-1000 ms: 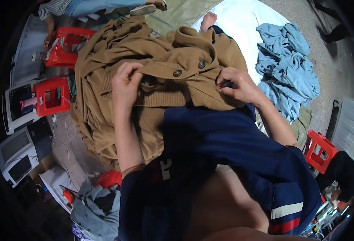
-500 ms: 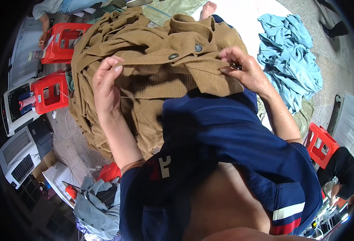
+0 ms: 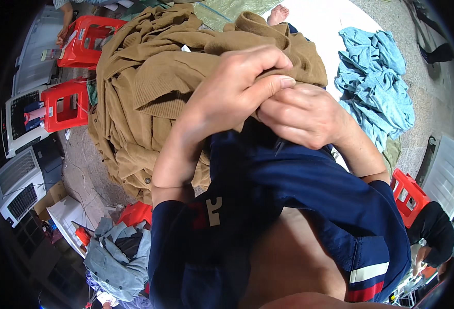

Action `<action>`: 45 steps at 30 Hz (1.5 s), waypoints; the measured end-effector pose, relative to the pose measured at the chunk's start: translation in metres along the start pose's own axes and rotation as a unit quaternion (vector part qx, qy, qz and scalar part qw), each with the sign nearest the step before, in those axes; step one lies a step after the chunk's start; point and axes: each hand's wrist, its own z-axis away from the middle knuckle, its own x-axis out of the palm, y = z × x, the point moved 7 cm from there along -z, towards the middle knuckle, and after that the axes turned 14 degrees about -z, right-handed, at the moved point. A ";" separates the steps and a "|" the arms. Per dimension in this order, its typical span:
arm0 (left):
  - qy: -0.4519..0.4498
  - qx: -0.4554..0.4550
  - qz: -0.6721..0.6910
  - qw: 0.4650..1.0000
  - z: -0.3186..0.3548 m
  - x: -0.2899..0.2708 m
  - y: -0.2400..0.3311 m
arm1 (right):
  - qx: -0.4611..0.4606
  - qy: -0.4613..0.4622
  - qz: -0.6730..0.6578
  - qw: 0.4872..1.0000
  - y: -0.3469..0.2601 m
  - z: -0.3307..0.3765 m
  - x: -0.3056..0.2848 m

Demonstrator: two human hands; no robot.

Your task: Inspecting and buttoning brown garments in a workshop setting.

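A brown knit cardigan [image 3: 173,82] lies bunched over my lap and the pile in front of me, its ribbed edge folded over to the left. My left hand [image 3: 237,85] is closed, pinching the cardigan's cloth between thumb and fingers. Pressed up against it, my right hand [image 3: 307,114] is curled closed on the same bit of cloth. A thin dark pointed tip [image 3: 279,147] sticks out below my right hand; the rest of that small tool is hidden in the palm. The pinched cloth itself is mostly covered by my fingers.
More brown knitwear [image 3: 119,118] is heaped at the left. Light blue garments [image 3: 373,82] lie on a white sheet [image 3: 325,20] at the right. Red stools [image 3: 65,110] stand at the left, another red stool [image 3: 409,198] at the right. Grey clothes [image 3: 119,262] are piled lower left. Other people sit nearby.
My hands were apart, stretching the buttoned edge between them. Now they have come together, the left moving right across the cardigan, and the edge is gathered between them.
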 end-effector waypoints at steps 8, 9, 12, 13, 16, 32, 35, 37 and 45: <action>-0.013 -0.170 0.264 0.949 0.021 0.029 -0.044 | 0.126 0.128 0.027 0.983 0.019 0.026 -0.018; -0.013 -0.171 0.263 0.949 0.023 0.029 -0.043 | 0.137 0.133 0.015 0.982 0.021 0.027 -0.016; -0.002 -0.225 0.260 0.939 0.030 0.031 -0.049 | 0.144 0.144 -0.007 0.979 0.025 0.027 -0.012; 0.033 -0.182 0.196 0.963 0.028 0.025 -0.046 | 0.140 0.149 -0.015 0.979 0.026 0.027 -0.010; 0.071 -0.129 0.104 0.984 0.028 0.016 -0.036 | 0.116 0.151 -0.013 0.982 0.025 0.025 -0.005; 0.084 -0.119 0.099 0.984 0.038 0.009 -0.043 | 0.341 0.150 -0.148 0.916 0.052 0.031 0.012; 0.085 -0.144 0.108 0.980 0.040 0.009 -0.047 | 0.325 0.167 -0.131 0.921 0.049 0.030 0.013; 0.072 -0.156 0.095 0.981 0.041 0.007 -0.048 | 0.328 0.182 -0.134 0.917 0.049 0.032 0.013; 0.045 -0.048 -0.187 0.980 0.035 0.002 -0.029 | 0.383 0.218 -0.233 0.867 0.060 0.044 0.019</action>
